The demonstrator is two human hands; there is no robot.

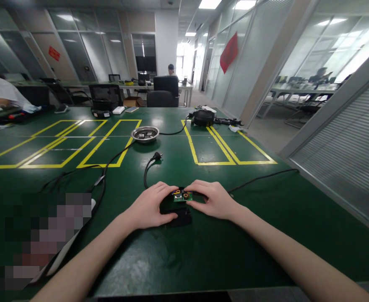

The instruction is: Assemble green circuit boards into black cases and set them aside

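A small green circuit board (178,199) with copper coils and other parts on it sits between my hands near the middle of the table. My right hand (215,200) grips its right side, thumb at the near corner and index finger at the far edge. My left hand (151,206) curves around the left side, its fingertips at the board's far left corner by some thin wires. The left thumb rests on a black plastic casing (183,217) just below the board. A black cable leads off to the right from behind my right hand, and a black power plug (157,156) lies beyond the left one.
A round metal dish (145,134) with small metal parts stands farther back. Black cables and a white power strip (65,247), partly blurred out, lie at left. Yellow tape (214,163) marks rectangles on the green table. A black round object (203,118) lies at the back. A person sits at far left.
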